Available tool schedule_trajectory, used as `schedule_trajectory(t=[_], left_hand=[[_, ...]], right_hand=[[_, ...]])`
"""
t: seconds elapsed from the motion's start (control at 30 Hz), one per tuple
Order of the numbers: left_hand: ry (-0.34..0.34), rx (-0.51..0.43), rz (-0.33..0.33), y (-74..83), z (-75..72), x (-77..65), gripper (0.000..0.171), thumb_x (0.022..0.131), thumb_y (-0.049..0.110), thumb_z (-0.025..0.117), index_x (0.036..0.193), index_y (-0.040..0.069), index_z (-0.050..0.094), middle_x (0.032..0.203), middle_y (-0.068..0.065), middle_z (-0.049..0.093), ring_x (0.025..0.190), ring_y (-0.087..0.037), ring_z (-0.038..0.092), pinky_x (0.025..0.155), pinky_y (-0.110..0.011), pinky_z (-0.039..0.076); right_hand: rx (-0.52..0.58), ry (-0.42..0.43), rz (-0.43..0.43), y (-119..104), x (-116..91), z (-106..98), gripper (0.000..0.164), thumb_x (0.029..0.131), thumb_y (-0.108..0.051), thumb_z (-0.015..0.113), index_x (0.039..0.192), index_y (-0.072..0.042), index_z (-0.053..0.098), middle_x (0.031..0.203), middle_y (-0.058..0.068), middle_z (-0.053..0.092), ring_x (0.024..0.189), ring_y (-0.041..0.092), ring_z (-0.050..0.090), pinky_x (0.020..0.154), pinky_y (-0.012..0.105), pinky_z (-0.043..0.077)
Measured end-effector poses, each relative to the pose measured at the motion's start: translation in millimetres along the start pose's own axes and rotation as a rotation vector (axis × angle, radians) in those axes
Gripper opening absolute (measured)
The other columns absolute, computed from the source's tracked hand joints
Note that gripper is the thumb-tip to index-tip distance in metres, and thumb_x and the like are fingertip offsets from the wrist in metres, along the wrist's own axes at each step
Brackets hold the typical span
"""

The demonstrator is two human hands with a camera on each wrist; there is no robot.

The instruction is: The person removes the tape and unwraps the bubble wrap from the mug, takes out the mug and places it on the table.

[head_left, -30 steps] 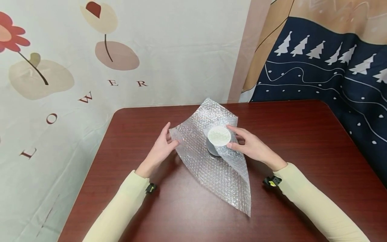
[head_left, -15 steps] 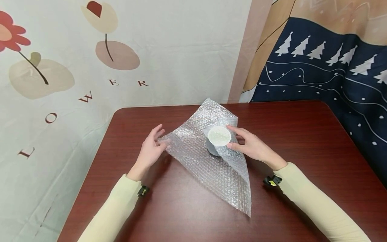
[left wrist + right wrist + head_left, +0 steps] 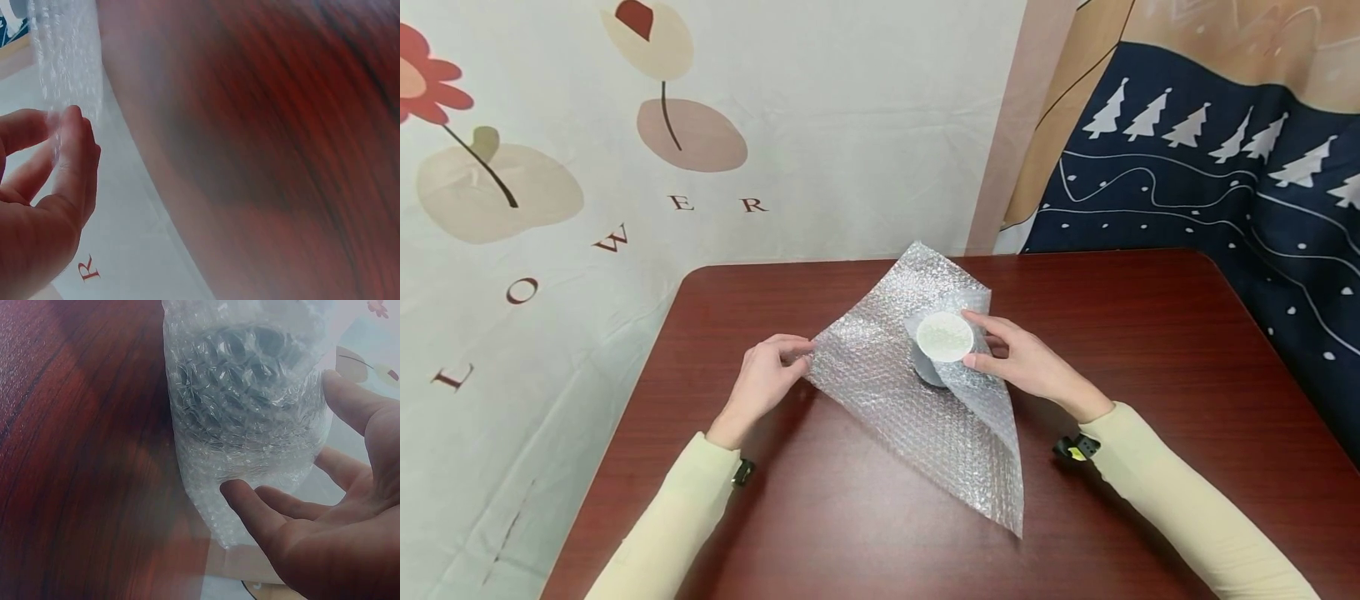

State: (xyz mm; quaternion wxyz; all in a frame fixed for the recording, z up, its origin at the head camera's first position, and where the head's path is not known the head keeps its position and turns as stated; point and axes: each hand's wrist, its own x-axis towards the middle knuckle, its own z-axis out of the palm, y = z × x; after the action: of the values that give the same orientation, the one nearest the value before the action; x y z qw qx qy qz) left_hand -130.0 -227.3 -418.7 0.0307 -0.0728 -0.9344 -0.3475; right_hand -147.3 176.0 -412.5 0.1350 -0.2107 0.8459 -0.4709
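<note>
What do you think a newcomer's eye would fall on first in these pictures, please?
Probably the shiny bubble wrap, spread across the middle of the red-brown table, with a round, white-topped container standing on it. The left hand pinches the bubble wrap's left corner, while the right hand holds a fold of it against the container's right side. Beyond, at upper right, a navy tree-print cloth stands out.

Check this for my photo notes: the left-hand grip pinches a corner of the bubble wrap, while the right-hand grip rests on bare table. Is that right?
Not quite: the right-hand grip isn't on bare table. The head view shows it holding the white-topped container, with bubble wrap folded against its side. The left-hand grip does pinch a corner.
</note>
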Motion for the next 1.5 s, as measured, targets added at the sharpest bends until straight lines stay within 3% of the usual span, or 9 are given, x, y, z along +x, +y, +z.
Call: schedule_trajectory(t=[0.3,0.53,0.87,1.1,1.23,1.37,1.5], left_hand=[[-0.121,0.095,0.057,-12.6,-0.1,2.5,0.021,0.09,0.002,0.071,0.109,0.002,0.08,0.116,-0.015,0.071,0.094,-0.027,0.071,0.086,-0.045,0.058],[-0.204,0.167,0.073,-13.8,1.2,8.4,0.016,0.088,-0.001,0.072,0.101,0.002,0.081,0.106,-0.014,0.071,0.095,-0.027,0.066,0.083,-0.043,0.055],[-0.236,0.225,0.135,-16.1,0.4,13.7,0.014,0.087,0.0,0.078,0.1,0.001,0.081,0.099,-0.013,0.071,0.099,-0.032,0.062,0.083,-0.048,0.055],[-0.266,0.267,0.111,-11.1,-1.2,12.3,0.018,0.086,0.002,0.08,0.104,0.002,0.08,0.104,-0.017,0.065,0.097,-0.033,0.06,0.079,-0.052,0.054],[-0.228,0.379,0.169,-4.8,1.6,7.4,0.021,0.083,-0.001,0.081,0.104,0.003,0.08,0.108,-0.021,0.062,0.09,-0.038,0.062,0.075,-0.054,0.056],[-0.105,0.5,0.289,-0.1,7.3,2.4,0.018,0.08,-0.005,0.079,0.096,0.003,0.08,0.109,-0.025,0.062,0.087,-0.045,0.061,0.071,-0.054,0.057],[-0.037,0.478,0.367,6.1,11.9,4.9,0.017,0.082,0.001,0.08,0.099,-0.001,0.077,0.123,-0.03,0.06,0.106,-0.052,0.06,0.088,-0.059,0.055]], right_hand=[[0.001,0.0,-0.001,0,0,0,0.072,0.099,-0.025,0.072,0.161,-0.012,0.038,0.161,0.02,0.036,0.138,0.044,0.049,0.111,0.055,0.045],[-0.001,-0.005,0.003,1,0,0,0.072,0.099,-0.026,0.072,0.161,-0.013,0.038,0.162,0.02,0.036,0.138,0.044,0.049,0.111,0.055,0.046],[0.003,-0.009,0.01,0,1,1,0.072,0.099,-0.027,0.072,0.161,-0.013,0.038,0.162,0.019,0.035,0.139,0.043,0.048,0.111,0.054,0.045],[-0.007,-0.009,0.01,-1,1,0,0.072,0.099,-0.028,0.072,0.161,-0.014,0.038,0.162,0.02,0.035,0.138,0.043,0.048,0.111,0.054,0.045],[-0.007,-0.008,0.015,-1,1,0,0.072,0.1,-0.028,0.072,0.162,-0.014,0.037,0.162,0.019,0.035,0.139,0.043,0.048,0.111,0.054,0.045],[-0.003,-0.006,0.013,-1,1,0,0.072,0.1,-0.028,0.072,0.162,-0.013,0.037,0.163,0.019,0.035,0.139,0.043,0.048,0.112,0.054,0.045],[0.001,-0.003,0.017,0,0,0,0.073,0.099,-0.028,0.072,0.162,-0.013,0.037,0.163,0.018,0.034,0.14,0.043,0.048,0.111,0.054,0.045]])
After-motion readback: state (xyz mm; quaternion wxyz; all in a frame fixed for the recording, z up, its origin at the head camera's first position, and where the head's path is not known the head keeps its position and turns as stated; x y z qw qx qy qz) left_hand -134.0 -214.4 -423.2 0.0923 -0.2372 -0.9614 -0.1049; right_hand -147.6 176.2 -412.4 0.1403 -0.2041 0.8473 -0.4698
